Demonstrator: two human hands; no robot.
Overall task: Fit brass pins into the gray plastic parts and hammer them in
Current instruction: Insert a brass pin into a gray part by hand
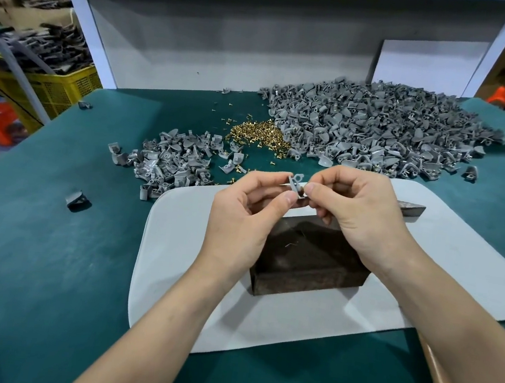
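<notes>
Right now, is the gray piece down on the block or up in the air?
Up in the air. Both the left hand and right hand pinch the gray piece above the dark block, not touching it.

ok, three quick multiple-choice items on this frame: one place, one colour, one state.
1. Where does the brass pin heap lie?
A. in a metal tray
B. between the small gray pile and the large gray pile
C. in a jar

2. What colour is the table cover?
A. green
B. red
C. black

3. The gray part over the metal block is:
A. lying flat on the block
B. pinched by the left hand and the right hand
C. clamped in a vise

Key:
1 B, the pins sit on the cover with a gray pile on either side.
2 A, teal-green throughout.
3 B, fingertips of both hands meet on it, clear of the block.
</notes>
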